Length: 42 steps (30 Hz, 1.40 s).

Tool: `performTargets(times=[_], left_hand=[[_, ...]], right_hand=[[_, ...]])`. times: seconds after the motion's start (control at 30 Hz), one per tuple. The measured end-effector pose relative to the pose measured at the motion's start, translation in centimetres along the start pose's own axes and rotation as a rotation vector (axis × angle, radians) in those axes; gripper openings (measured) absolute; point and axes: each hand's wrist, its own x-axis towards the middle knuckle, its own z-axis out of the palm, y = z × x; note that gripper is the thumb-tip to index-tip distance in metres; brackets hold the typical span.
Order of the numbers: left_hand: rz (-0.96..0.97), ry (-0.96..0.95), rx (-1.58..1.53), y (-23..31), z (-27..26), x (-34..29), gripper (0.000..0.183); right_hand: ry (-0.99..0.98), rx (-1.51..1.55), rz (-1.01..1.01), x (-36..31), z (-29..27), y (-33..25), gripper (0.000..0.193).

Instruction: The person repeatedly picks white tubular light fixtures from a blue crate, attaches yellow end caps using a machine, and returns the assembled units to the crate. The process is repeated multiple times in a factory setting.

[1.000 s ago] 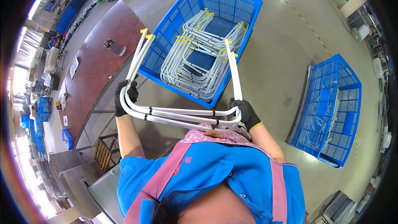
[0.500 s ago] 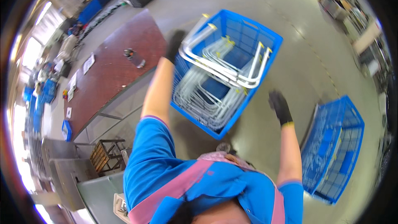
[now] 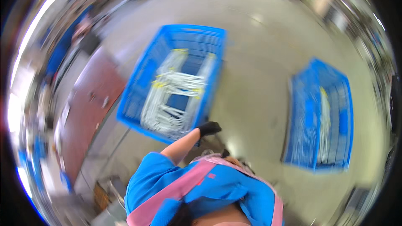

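Observation:
My left hand, in a dark glove, is just in front of my body by the near right corner of a large blue plastic crate. Motion blurs its fingers, so I cannot tell whether they are closed, and no held thing shows. Inside the crate lie several bent white tube frames with yellow tips, stacked in overlapping piles. My right hand is not in view; its arm is hidden behind my body.
A second blue crate stands on the floor at the right, with pale tube pieces inside. A reddish-brown table is at the left. A stool stands near left. Cluttered shelves line the room's edges.
My view has turned, and both crates appear farther left. My left hand has come off the crate's far left side toward my body. My right hand has left the picture.

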Motion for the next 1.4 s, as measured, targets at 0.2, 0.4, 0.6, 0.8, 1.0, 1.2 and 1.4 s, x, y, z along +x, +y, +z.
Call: performTargets(times=[0.2,0.4,0.6,0.8,1.0,1.2,1.4], left_hand=[[-0.012,-0.3,-0.061,1.7,5.1,10.7,0.025],[-0.163,-0.698,0.078,4.9,11.2,22.9,0.016],[-0.001,-0.821,-0.041,6.4,15.9,35.7,0.037],[0.06,-0.905,-0.082,9.9,20.0,51.6,0.028],[0.101,-0.952,-0.148,12.1,28.2,67.1,0.025],[0.242,-1.239,0.035,7.6,41.7,76.9,0.023],[-0.006,-1.404,0.254,0.3,54.3,77.9,0.041]], right_hand=[[0.46,-0.004,0.045,-1.9,-2.2,1.4,0.024],[0.487,0.804,0.617,-5.6,-10.2,2.7,0.039],[0.687,1.089,0.689,-7.0,-12.2,8.0,0.033],[0.795,1.396,0.899,-6.3,-12.9,16.8,0.044],[0.795,1.217,1.272,-5.3,-17.7,25.4,0.057],[0.761,1.063,1.501,-2.7,-20.4,35.8,0.064],[1.113,1.188,1.792,1.4,-21.5,41.7,0.04]])
